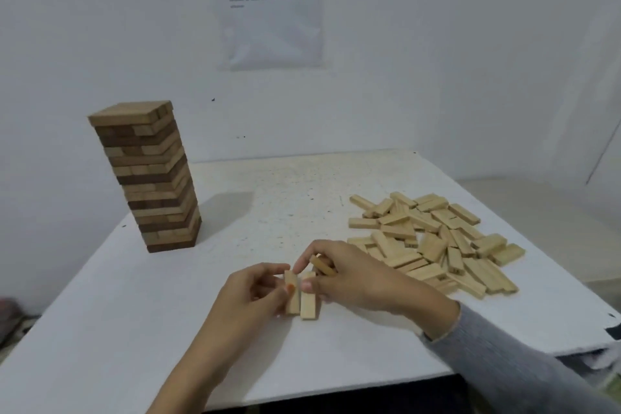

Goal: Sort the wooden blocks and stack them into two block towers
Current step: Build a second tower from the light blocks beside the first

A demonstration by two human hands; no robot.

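Two pale blocks (307,306) lay lower centre (second tower's base); left hand (248,292) pinched one, right hand (356,279) held a third block (323,265), needing flush placement.

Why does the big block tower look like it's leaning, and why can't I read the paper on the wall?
Head view: the wide-angle lens probably bends things near the edges, so the dark block tower looks tilted; head view: its shadow falls rightward on the table, so light comes from the left; head view: the paper sheet on the wall is too blurry to read.
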